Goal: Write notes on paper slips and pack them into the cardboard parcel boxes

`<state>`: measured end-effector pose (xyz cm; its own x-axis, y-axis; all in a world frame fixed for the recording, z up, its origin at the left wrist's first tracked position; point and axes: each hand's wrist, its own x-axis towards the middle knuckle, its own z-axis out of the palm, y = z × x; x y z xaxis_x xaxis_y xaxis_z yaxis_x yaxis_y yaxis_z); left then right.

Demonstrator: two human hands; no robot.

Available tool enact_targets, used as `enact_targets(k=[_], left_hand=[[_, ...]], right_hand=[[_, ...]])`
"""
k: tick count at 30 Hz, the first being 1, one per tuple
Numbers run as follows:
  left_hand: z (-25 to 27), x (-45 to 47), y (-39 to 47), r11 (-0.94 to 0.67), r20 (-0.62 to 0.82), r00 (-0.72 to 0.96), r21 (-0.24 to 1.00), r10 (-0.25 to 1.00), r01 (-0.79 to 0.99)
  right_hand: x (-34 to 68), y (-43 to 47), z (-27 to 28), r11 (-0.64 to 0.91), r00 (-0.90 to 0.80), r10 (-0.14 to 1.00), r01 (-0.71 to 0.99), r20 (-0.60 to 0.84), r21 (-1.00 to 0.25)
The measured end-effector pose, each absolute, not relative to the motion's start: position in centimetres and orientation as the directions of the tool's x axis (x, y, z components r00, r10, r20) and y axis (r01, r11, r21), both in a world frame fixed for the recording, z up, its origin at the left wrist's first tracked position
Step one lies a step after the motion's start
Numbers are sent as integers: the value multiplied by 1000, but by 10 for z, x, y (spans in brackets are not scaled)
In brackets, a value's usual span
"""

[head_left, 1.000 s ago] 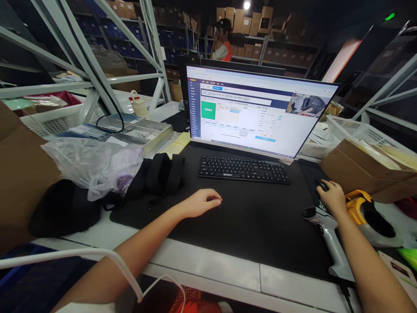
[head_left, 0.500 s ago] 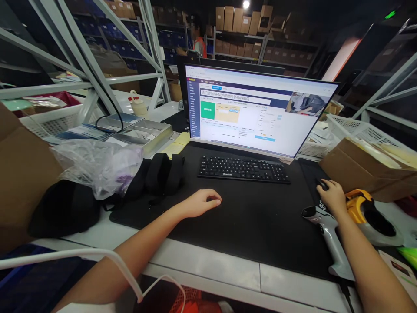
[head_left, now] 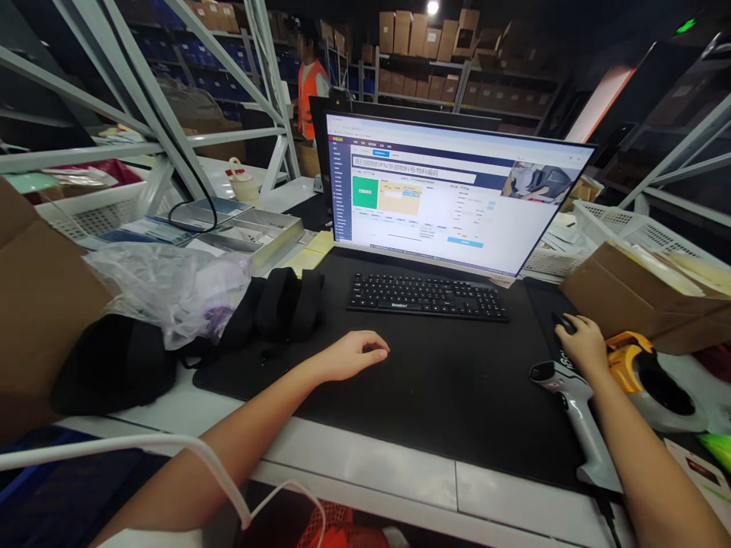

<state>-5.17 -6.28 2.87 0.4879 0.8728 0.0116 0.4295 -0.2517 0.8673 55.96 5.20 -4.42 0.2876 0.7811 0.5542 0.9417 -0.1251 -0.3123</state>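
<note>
My left hand (head_left: 355,355) rests on the black desk mat (head_left: 434,403), fingers loosely bent, thumb apart from them and nothing in its grasp. Just beyond it lies a black keyboard (head_left: 427,297), with a lit monitor (head_left: 445,205) behind. At the right, my right hand (head_left: 585,347) is curled over a black computer mouse (head_left: 565,323), mostly hidden under the palm. A grey handheld barcode scanner (head_left: 582,426) lies beside my right forearm, its head pointing left.
Black straps (head_left: 288,304) and a clear plastic bag (head_left: 171,285) lie at the left, before a divided metal tray (head_left: 256,232). A cardboard box (head_left: 640,293) and a yellow-and-grey tape dispenser (head_left: 640,369) stand at the right. Beyond the monitor is a person in an orange vest (head_left: 308,99).
The person in the orange vest behind the monitor has moved left and shows more fully. Both my hands, the mouse and the scanner stay where they were.
</note>
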Motion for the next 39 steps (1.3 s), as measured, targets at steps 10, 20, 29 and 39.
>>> enact_targets(k=[10,20,29,39], left_hand=[[29,-50,-62,-260,11,491,858,871,443],[28,-51,-64,-252,3,492,861,871,442],[30,-50,-64,-251,5,494,866,869,433],[31,-51,-63,-254,4,492,861,871,441]], right_hand=[[559,53,-43,-154,300,798,940,523,-305],[563,54,-47,-117,273,793,945,544,-304],[561,52,-45,-130,279,790,947,546,-295],[559,51,-43,-124,278,801,943,531,-308]])
